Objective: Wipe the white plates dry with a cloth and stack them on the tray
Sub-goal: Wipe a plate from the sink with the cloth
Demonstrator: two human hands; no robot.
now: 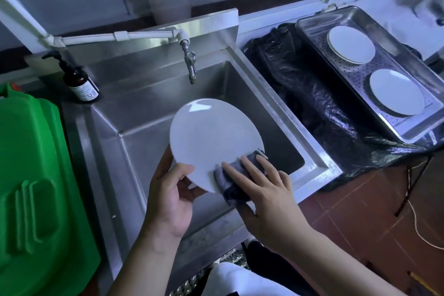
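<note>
Over the steel sink I hold a white plate (211,137), tilted toward me. My left hand (170,197) grips its lower left rim, thumb on the face. My right hand (262,194) presses a folded grey cloth (230,180) flat against the plate's lower right edge. On the right stands a perforated steel tray (408,127) holding two white plates, one at the back (350,44) and one nearer (396,91), lying apart from each other.
The sink basin (149,113) has a tap (189,62) on a white pipe above it. A brown pump bottle (81,81) stands at the sink's back left. A green plastic bin lid (36,187) fills the left side. Black plastic sheeting (312,103) lies between sink and tray.
</note>
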